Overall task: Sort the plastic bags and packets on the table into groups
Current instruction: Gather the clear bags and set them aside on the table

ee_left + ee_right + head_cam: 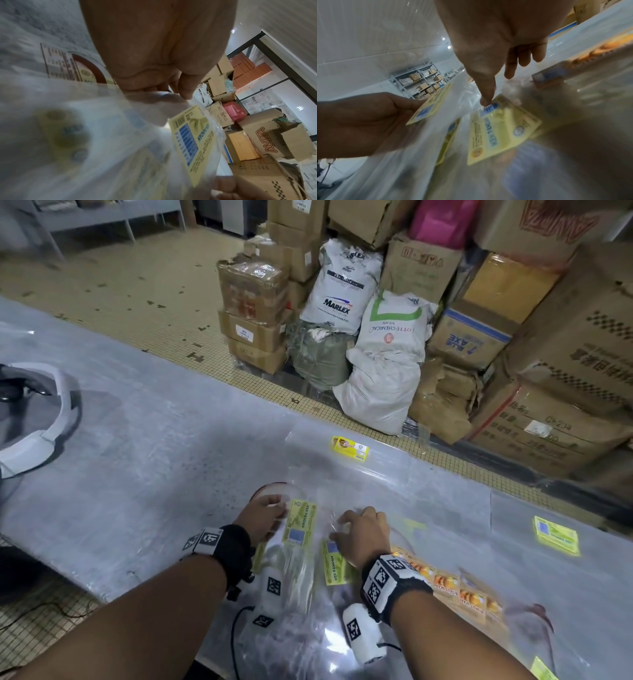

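Note:
Clear plastic bags with yellow-green "KEK PANDAN" labels lie on the grey table [144, 440] in front of me. My left hand [279, 511] [178, 93] pinches the edge of one pandan bag [299, 522] [192, 142] between thumb and fingers, lifting it slightly. My right hand [342, 529] [498, 89] rests on a second pandan bag [334, 563] [498, 128], thumb tip pressing near the label's top, the other fingers spread and apart from it. Orange-labelled packets [455, 587] lie under my right wrist. A yellow-labelled bag [350, 448] lies farther off.
Another green-yellow labelled bag [556, 535] lies at the right, and a label [543, 671] shows at the bottom right. A white headset-like device [51, 412] sits at the left. Beyond the table's far edge stand sacks [342, 292] and stacked cardboard boxes [565, 354].

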`<action>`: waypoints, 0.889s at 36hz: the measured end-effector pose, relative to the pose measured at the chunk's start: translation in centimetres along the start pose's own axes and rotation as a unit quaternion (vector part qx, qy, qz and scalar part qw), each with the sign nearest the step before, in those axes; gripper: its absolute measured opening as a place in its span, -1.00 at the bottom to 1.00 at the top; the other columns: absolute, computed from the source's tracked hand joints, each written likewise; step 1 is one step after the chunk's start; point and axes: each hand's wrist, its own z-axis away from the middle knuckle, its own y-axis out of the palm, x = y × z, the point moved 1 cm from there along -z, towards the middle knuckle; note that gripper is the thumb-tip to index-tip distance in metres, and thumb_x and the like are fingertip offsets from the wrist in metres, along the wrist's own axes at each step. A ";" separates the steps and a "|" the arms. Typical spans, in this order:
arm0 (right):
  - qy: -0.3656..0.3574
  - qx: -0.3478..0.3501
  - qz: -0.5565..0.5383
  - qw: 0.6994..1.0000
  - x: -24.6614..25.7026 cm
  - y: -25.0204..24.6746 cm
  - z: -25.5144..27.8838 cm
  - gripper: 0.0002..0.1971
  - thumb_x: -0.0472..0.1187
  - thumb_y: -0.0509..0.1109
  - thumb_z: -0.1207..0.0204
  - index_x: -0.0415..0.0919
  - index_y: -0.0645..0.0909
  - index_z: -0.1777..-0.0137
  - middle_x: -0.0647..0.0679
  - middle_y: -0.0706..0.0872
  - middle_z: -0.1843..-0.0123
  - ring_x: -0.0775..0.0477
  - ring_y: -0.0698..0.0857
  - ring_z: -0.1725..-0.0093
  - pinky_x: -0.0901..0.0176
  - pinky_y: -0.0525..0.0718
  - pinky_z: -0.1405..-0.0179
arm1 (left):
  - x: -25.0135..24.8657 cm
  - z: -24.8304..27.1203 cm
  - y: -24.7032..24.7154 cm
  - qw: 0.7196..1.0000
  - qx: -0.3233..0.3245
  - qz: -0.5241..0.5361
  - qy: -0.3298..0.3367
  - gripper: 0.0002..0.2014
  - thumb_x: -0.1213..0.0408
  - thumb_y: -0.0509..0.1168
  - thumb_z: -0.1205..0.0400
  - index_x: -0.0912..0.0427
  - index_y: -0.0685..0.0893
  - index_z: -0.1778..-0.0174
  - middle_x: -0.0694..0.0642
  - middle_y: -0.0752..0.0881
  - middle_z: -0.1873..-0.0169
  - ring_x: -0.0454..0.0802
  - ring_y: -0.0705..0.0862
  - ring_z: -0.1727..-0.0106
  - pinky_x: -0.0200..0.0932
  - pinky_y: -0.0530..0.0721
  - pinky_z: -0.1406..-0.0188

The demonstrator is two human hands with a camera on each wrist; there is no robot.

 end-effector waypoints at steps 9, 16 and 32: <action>0.010 -0.028 -0.129 0.991 0.4 -0.7 -1.5 -0.81 -0.02 0.43 -0.47 -0.02 0.71 -0.04 -0.15 0.63 -0.09 -0.27 0.51 -0.18 0.08 0.37 -0.02 | -0.4 0.0 1.3 0.999 0.009 0.049 -0.013 -0.83 0.14 0.30 -0.73 0.16 0.67 0.05 0.25 0.80 0.11 0.17 0.73 0.18 -0.01 0.69 0.15; -0.023 -0.037 -0.211 0.977 0.6 -1.1 -2.0 -0.94 -0.11 0.43 -0.45 0.02 0.63 0.10 0.01 0.74 0.15 -0.21 0.66 0.05 0.01 0.62 0.06 | -1.6 0.3 2.5 0.999 0.034 0.039 0.011 -0.77 0.15 0.34 -0.70 0.25 0.72 -0.12 0.16 0.81 0.16 0.04 0.78 0.29 -0.15 0.71 0.35; 0.025 0.049 -0.254 0.966 2.3 -0.7 -1.0 -0.52 0.02 0.47 -0.54 -0.16 0.53 -0.39 -0.11 0.75 -0.13 -0.07 0.71 -0.06 0.24 0.58 0.08 | -3.2 0.2 -3.4 0.997 -0.064 0.029 0.032 -0.83 0.12 0.33 -0.71 0.13 0.73 -0.03 0.06 0.82 0.23 0.05 0.77 0.20 -0.13 0.68 0.30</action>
